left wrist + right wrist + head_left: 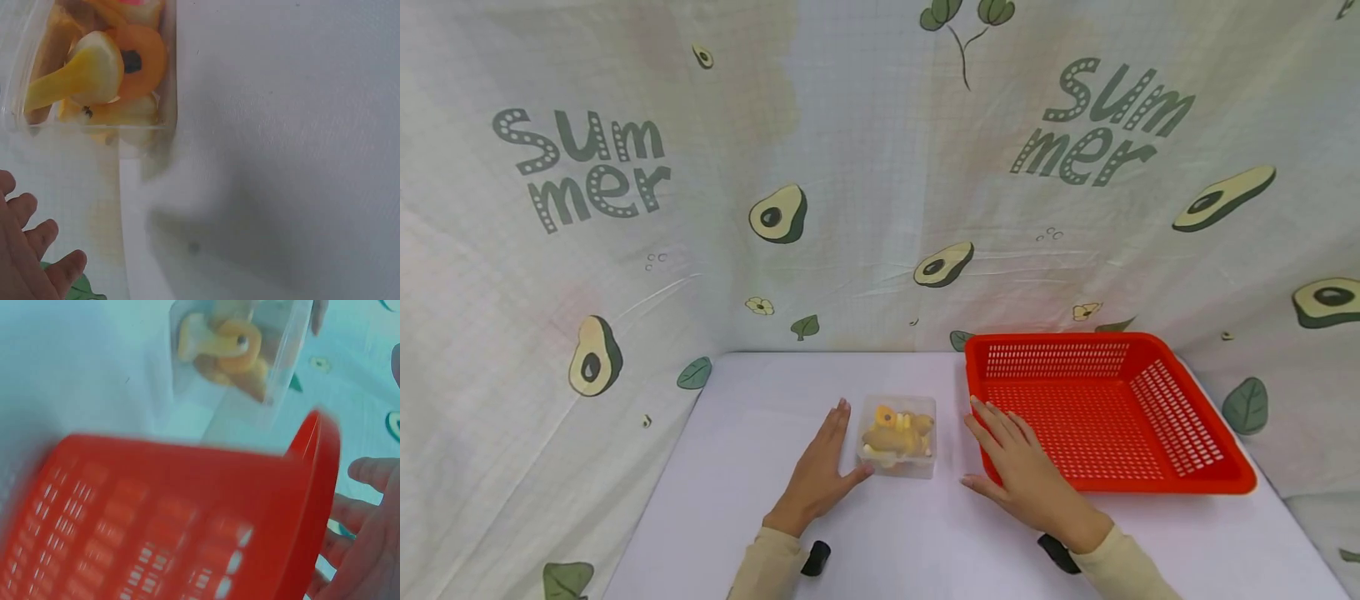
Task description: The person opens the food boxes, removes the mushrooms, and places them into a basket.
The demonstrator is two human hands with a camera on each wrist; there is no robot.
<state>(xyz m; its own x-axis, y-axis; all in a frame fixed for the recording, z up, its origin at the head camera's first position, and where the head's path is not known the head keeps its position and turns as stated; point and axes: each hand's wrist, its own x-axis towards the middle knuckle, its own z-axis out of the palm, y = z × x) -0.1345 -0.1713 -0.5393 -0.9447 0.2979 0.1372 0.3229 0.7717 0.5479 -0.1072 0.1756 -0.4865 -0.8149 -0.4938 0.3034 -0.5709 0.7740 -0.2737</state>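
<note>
A clear plastic box point(917, 471) stands on the white table, filled with small yellow, orange and brown pieces point(895, 437). In the left wrist view an orange ring-like piece point(150, 59) with a dark centre shows among them. Just left of the box is my left hand point(820, 475), its fingers extended and its thumb near the box's front corner; whether they touch is unclear. Over the left edge of a red perforated basket point(1150, 485) my right hand point(1026, 475) is spread, holding nothing. Contact with the rim cannot be made out.
Printed cloth point(850, 167) hangs behind the white table point(760, 417) and along its sides. The basket takes up the table's right part, with bare mesh floor point(1075, 425) visible. A narrow strip of table separates box and basket.
</note>
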